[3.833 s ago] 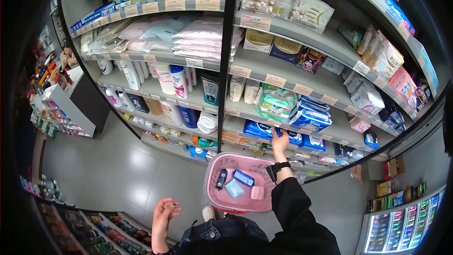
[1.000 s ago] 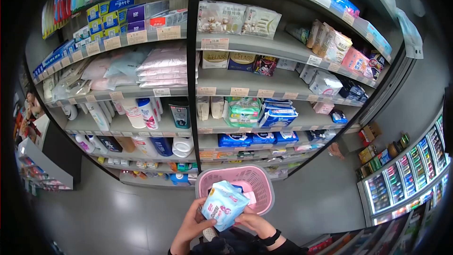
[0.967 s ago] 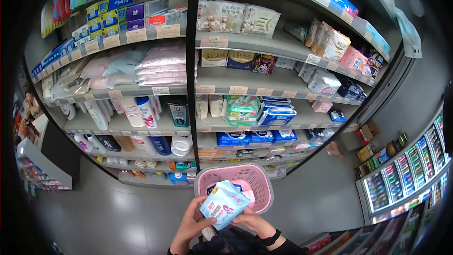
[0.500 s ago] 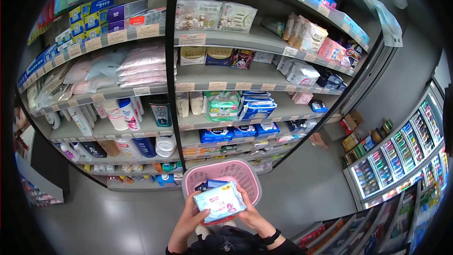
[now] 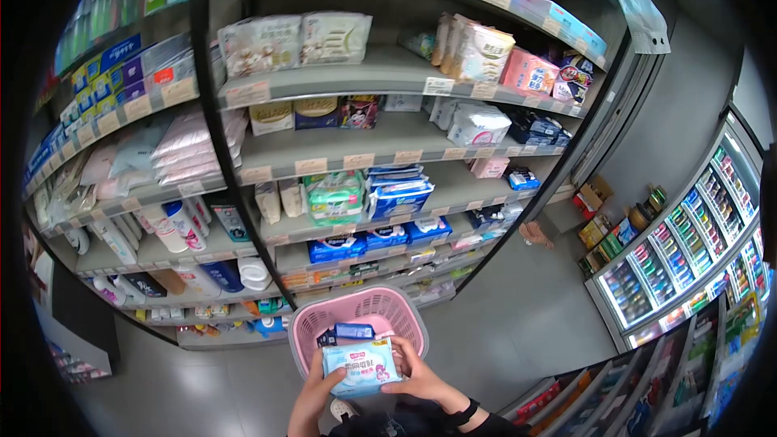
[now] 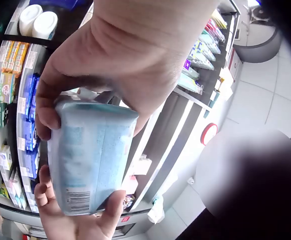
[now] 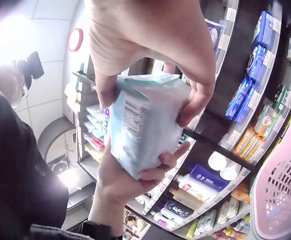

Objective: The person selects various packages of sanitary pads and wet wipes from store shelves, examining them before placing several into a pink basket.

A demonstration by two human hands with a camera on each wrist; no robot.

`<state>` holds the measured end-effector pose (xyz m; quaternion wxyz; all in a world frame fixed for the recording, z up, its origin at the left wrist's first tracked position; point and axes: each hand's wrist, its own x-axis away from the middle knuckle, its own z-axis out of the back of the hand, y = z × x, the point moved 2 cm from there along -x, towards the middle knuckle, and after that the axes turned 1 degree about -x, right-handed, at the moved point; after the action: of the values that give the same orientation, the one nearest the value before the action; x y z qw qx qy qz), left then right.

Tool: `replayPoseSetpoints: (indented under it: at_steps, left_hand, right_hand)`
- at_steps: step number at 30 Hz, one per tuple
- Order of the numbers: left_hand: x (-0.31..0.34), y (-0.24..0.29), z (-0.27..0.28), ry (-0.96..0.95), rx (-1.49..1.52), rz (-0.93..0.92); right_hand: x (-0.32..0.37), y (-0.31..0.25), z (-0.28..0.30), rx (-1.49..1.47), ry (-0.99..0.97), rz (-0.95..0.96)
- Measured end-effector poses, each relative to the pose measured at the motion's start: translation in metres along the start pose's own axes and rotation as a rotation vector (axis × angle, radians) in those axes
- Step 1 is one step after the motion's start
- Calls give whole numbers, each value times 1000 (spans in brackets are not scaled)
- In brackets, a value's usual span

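A light-blue soft packet (image 5: 362,368) with pink lettering and a cartoon figure is held up between both hands, its printed front turned toward the head camera. My left hand (image 5: 317,384) grips its left end, thumb over the front. At the right end my right hand (image 5: 417,376) pinches it between thumb and fingers. The left wrist view shows a barcode on the lower part of the packet (image 6: 88,155). Just beyond the packet is the pink basket (image 5: 301,332), holding a blue packet (image 5: 354,331) and a dark pack (image 5: 326,337); the held packet hides part of its inside.
Shelves (image 5: 340,133) with packs and boxes rise behind the basket. Bottles (image 5: 166,226) stand on the left unit. To the right are glass-doored coolers (image 5: 664,251) and a low rack (image 5: 599,400). Grey floor (image 5: 486,320) lies between them.
Earlier the right hand was at a shelf and the left was free, with a light-blue packet in the basket. Now both hold the packet, which has turned from slanted to nearly level.
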<state>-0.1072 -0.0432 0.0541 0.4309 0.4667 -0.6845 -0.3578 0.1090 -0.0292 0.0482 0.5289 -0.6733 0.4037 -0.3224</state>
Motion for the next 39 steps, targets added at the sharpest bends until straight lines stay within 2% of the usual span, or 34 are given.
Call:
replayPoseSetpoints:
  at_steps: [5, 7, 11, 15, 16, 23, 27, 32, 34, 39]
  left_hand:
    - [-28, -24, -55, -63, 119, -69]
    - [-32, -23, -92, -40, -95, -86]
    - [-48, -38, -149, 33, -78, -6]
    - [-54, -59, -188, 103, -101, -76]
    - [-53, -64, -192, 159, -110, -28]
    - [-46, -69, -213, 178, -90, -77]
    - [-37, -75, -212, 165, -55, -12]
    - [-15, -92, -195, 198, 4, -18]
    - [0, -90, -188, 245, -39, -41]
    - [33, -86, -166, 274, -46, -70]
  right_hand:
    - [12, -5, 69, 1, 79, -7]
    - [17, -12, 97, -23, 72, -2]
    - [30, -27, 148, -60, 82, -56]
    - [38, -32, 186, -63, 59, -110]
    - [41, -34, 191, -75, 41, -145]
    - [56, -44, 205, -65, -32, -124]
    - [61, -45, 206, -38, 0, -130]
    - [72, -56, 185, 48, -32, -221]
    - [72, -44, 175, 14, -142, -219]
    - [81, -44, 139, 63, -225, -213]
